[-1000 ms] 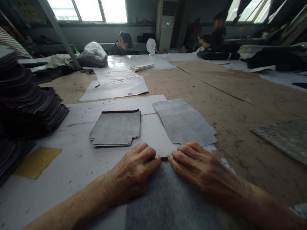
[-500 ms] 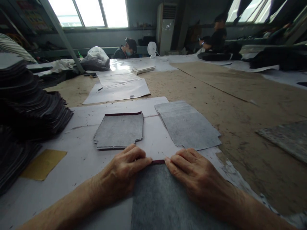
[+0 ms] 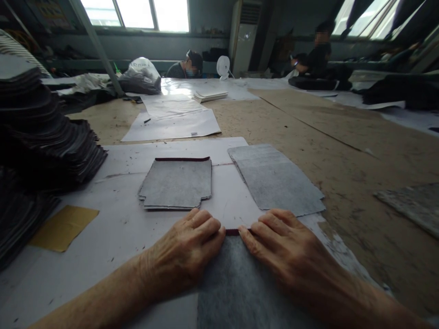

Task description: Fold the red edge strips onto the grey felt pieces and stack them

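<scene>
A grey felt-like sheet [image 3: 236, 283] lies flat in front of me, with a narrow dark red folded edge [image 3: 232, 232] along its far side. My left hand [image 3: 188, 249] is closed at the left part of that edge, fingers curled and thumb pressed in. At the right part, my right hand [image 3: 291, 249] pinches the same edge with thumb and fingers together. Only a short length of the red fold shows between the two thumbs. Both hands and forearms hide much of the sheet's sides.
Beyond my hands lie a small grey pile with a red edge [image 3: 176, 183] and a plain grey pile [image 3: 276, 178]. Tall stacks of dark pieces [image 3: 51, 137] stand left, near a tan card [image 3: 65, 227]. Two people sit across the table, by a white fan [image 3: 223, 66].
My left fingers have curled in more, and the left thumb lies closer to the right one along the fold. The whole view has shifted slightly.
</scene>
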`<state>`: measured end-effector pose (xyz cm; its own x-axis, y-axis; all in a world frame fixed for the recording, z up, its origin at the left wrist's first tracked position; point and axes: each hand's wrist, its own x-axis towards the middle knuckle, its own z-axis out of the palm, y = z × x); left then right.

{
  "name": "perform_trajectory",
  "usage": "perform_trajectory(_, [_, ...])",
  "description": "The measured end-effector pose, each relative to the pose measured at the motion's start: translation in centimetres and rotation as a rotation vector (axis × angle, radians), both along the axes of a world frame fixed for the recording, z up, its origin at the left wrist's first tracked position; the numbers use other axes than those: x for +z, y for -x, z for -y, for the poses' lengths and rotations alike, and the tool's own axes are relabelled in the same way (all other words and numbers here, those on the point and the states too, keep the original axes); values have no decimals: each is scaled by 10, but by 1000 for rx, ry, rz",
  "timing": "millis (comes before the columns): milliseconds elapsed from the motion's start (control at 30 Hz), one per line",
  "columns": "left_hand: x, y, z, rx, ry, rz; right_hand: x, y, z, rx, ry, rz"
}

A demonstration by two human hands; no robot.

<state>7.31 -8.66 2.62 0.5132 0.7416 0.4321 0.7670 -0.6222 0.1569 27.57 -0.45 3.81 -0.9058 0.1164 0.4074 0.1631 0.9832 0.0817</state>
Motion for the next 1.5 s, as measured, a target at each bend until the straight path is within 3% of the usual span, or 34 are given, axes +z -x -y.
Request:
perform_trajectory(200, [1, 4, -1, 19, 71, 81, -5, 20, 11, 27, 88, -45])
perform_trajectory(400, [0, 25, 8, 32, 53, 173, -13, 16, 4, 109, 189, -78])
perform_trajectory(733, [-2, 28, 8, 36, 16, 58, -6, 21, 1, 45, 222, 15])
perform_trajectory(933, [8, 34, 10, 13, -17, -33, -5, 21, 0, 31, 220, 98])
perform_trajectory(1167, [23, 39, 12, -32, 290, -29, 1, 28, -1, 13, 205, 184])
perform_trajectory(1500, [23, 39, 11, -32, 273, -24, 6, 33, 2, -25, 178, 244])
